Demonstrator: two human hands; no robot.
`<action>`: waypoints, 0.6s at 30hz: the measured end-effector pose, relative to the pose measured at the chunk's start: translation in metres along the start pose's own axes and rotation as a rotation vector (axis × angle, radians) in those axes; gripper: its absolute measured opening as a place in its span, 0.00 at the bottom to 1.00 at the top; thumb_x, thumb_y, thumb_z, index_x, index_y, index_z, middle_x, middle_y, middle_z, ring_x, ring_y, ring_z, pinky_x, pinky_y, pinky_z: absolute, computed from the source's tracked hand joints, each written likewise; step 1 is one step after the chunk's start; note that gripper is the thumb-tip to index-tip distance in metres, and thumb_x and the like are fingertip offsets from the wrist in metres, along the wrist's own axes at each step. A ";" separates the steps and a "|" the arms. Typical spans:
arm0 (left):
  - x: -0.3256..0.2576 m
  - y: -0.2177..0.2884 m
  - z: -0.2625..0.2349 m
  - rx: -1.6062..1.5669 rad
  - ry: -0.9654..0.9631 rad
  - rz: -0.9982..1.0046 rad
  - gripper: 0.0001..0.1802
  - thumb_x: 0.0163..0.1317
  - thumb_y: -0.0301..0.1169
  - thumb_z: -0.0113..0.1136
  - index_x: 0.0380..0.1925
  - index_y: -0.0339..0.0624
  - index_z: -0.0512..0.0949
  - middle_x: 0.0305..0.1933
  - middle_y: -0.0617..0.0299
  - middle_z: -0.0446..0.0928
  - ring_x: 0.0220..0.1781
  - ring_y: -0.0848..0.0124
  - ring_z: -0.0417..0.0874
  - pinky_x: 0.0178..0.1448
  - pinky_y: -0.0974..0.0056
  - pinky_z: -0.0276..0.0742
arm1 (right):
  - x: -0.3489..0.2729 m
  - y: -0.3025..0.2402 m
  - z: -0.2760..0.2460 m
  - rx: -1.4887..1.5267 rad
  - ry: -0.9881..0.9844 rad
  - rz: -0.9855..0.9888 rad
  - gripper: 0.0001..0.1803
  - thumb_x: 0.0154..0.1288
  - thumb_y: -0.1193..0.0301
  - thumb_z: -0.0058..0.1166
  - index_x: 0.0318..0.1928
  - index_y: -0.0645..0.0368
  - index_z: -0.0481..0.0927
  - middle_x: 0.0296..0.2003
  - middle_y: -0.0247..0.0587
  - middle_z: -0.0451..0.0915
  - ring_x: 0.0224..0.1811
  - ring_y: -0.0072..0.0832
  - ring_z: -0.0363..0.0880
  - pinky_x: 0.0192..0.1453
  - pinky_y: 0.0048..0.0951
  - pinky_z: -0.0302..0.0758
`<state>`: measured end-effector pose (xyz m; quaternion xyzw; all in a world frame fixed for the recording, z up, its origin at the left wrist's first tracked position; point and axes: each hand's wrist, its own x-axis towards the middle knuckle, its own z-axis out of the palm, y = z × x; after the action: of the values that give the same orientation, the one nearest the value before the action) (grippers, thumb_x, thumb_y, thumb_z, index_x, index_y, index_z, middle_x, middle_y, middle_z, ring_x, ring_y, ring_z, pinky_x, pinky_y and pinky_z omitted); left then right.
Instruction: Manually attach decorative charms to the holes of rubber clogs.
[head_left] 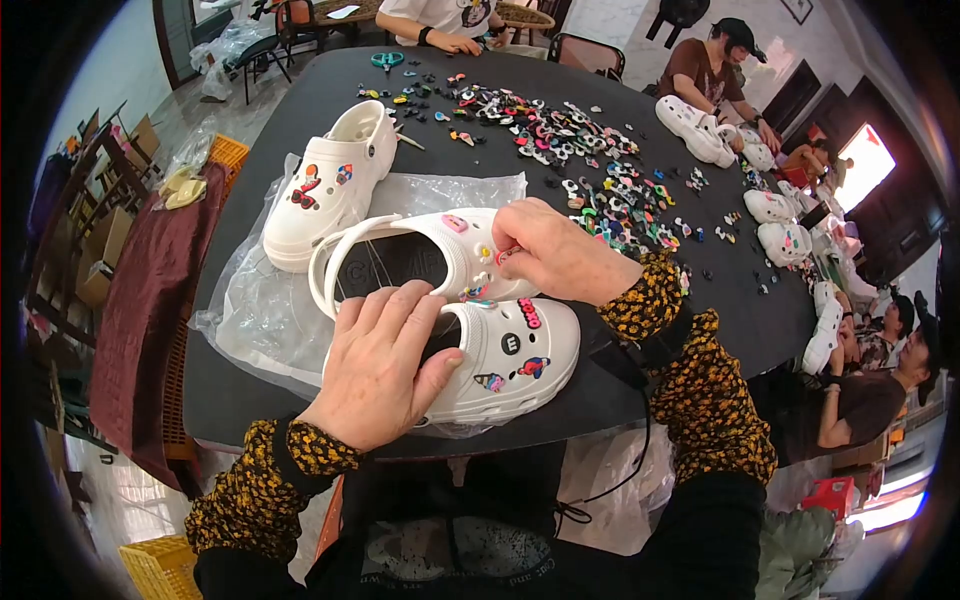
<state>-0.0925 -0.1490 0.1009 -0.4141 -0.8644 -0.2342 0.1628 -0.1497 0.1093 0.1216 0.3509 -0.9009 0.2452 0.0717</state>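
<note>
Left hand (385, 365) lies flat with fingers spread on the near white clog (515, 360), centre of the frame, pinning it down rather than gripping. Right hand (555, 250) just above it, fingertips pinched on a small charm (503, 254) at the second clog (420, 255). Third clog (335, 180) upper left, loose charms (580, 170) across the black table (300, 110).

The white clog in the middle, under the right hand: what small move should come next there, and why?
Probably press the small charm down into the strap-side top of the middle clog. The right hand pinches it right at the clog's surface, beside charms already seated there. The left hand rests on the nearest clog, so nothing braces the middle one; a gentle push seems wise.
</note>
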 end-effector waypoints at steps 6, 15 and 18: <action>0.000 0.000 -0.001 -0.014 -0.016 -0.007 0.25 0.61 0.37 0.56 0.55 0.34 0.69 0.58 0.46 0.70 0.56 0.51 0.71 0.60 0.52 0.63 | -0.003 0.000 0.006 -0.034 0.072 -0.057 0.09 0.55 0.77 0.58 0.33 0.61 0.70 0.32 0.44 0.70 0.40 0.42 0.69 0.46 0.38 0.68; 0.001 -0.002 0.002 0.026 0.028 0.024 0.25 0.60 0.39 0.60 0.52 0.35 0.70 0.55 0.51 0.72 0.53 0.56 0.73 0.56 0.54 0.64 | -0.008 0.000 0.011 -0.149 0.131 -0.184 0.10 0.54 0.77 0.59 0.34 0.60 0.70 0.33 0.44 0.70 0.41 0.45 0.69 0.46 0.39 0.69; 0.001 -0.003 0.003 0.018 0.031 0.026 0.25 0.60 0.39 0.60 0.52 0.35 0.70 0.54 0.51 0.72 0.53 0.56 0.73 0.56 0.54 0.64 | -0.011 -0.003 0.011 -0.216 0.131 -0.202 0.11 0.53 0.77 0.60 0.35 0.60 0.71 0.34 0.46 0.71 0.42 0.44 0.70 0.48 0.39 0.70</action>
<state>-0.0956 -0.1484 0.0980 -0.4201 -0.8584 -0.2307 0.1827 -0.1395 0.1085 0.1102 0.4134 -0.8754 0.1609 0.1919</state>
